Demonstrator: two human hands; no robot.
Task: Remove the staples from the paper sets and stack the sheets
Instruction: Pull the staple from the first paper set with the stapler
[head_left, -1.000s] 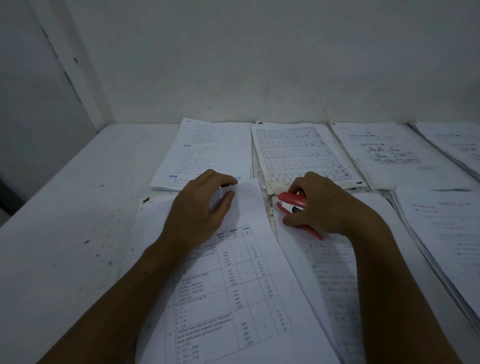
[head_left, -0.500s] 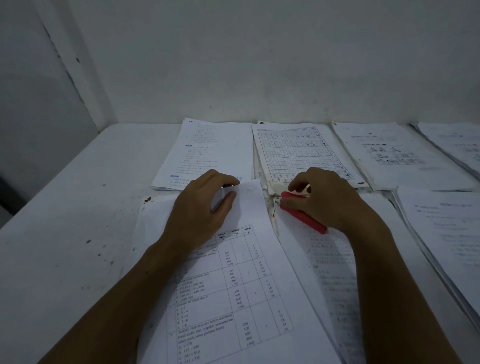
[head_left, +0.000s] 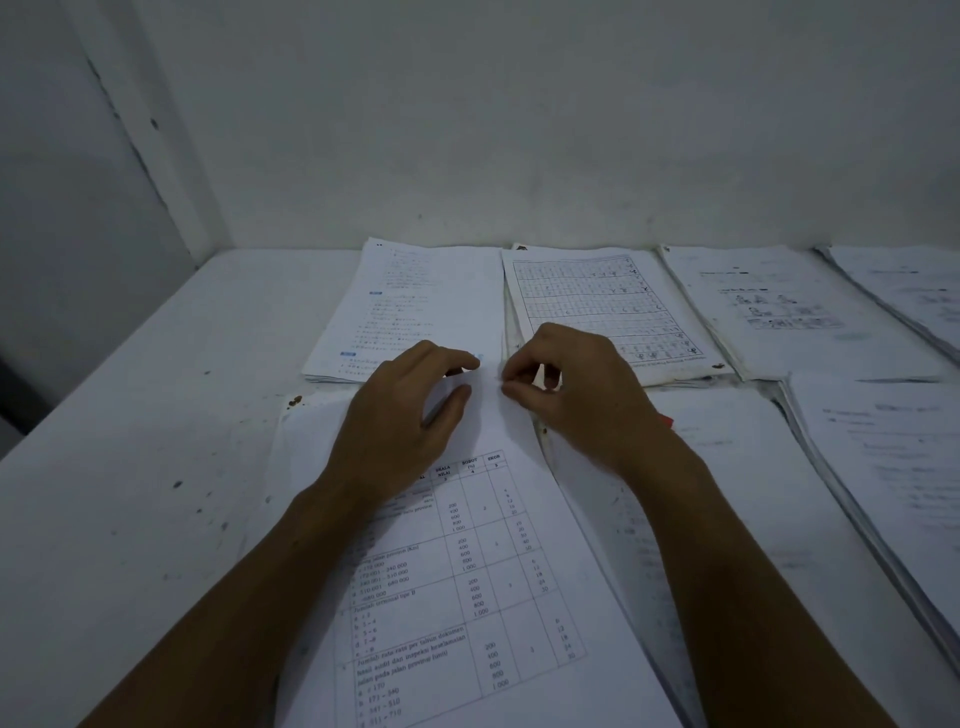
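A paper set (head_left: 467, 571) printed with a table of numbers lies on the white table (head_left: 156, 415) in front of me, its top end slightly lifted. My left hand (head_left: 400, 415) grips that top end between thumb and fingers. My right hand (head_left: 576, 395) pinches the sheet's top right corner with thumb and forefinger; I cannot make out a staple there. Only a red tip of the staple remover (head_left: 667, 419) shows behind my right wrist, lying on the papers.
Paper stacks lie along the wall: a text stack (head_left: 415, 312), a grid-form stack (head_left: 597, 306), another stack (head_left: 779, 312) and one at the far right (head_left: 904, 291). A thick pile (head_left: 883, 493) sits to the right, and more sheets (head_left: 727, 493) lie under my right arm.
My right hand has let go of the red staple remover, left it on the papers, and moved left to pinch the sheet's top corner. My left hand has stayed in place.
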